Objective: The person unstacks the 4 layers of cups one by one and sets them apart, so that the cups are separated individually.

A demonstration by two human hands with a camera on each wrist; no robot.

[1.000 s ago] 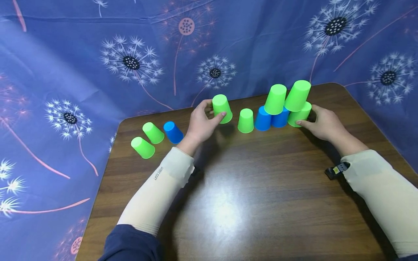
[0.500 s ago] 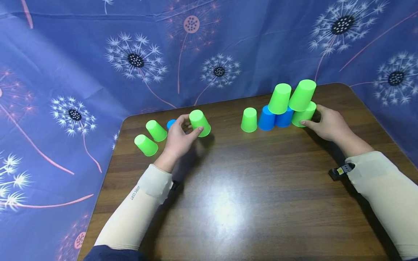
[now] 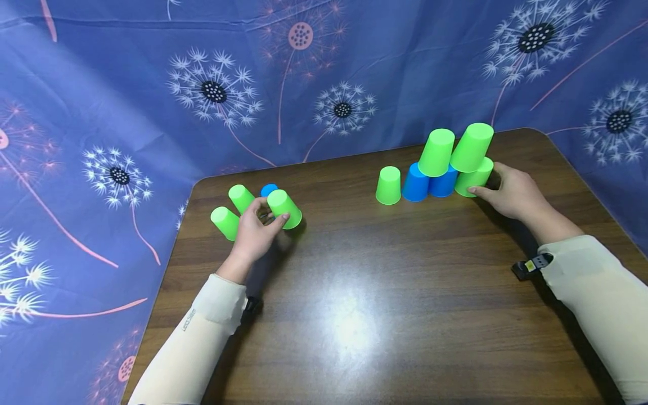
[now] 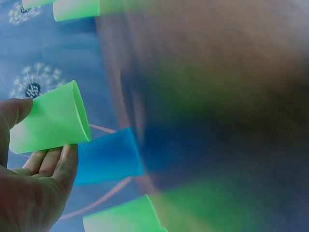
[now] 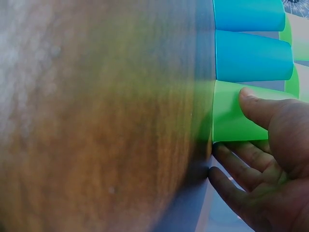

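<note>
My left hand point(image 3: 255, 235) pinches an upside-down green cup point(image 3: 285, 210) between thumb and fingers. The left wrist view shows this cup point(image 4: 53, 120) held off the table. A blue cup point(image 3: 269, 189) stands just behind it, mostly hidden in the head view. Over on the right, my right hand point(image 3: 516, 192) grips the lower green cup point(image 3: 472, 180) at the end of a row, thumb in front. Beside that cup stand two blue cups point(image 3: 415, 184), upside down. Two green cups point(image 3: 437, 153) rest on top of this row.
Left of the row stands a single green cup point(image 3: 388, 187), close to the first blue one. Two more green cups point(image 3: 225, 223) stand near the left edge, partly behind my left hand. A blue dandelion-print cloth point(image 3: 283, 84) hangs behind the wooden table point(image 3: 405, 315).
My left hand has carried its green cup leftward and nearer to me, away from the row, to beside the left-hand cups. The right hand stays on its cup.
</note>
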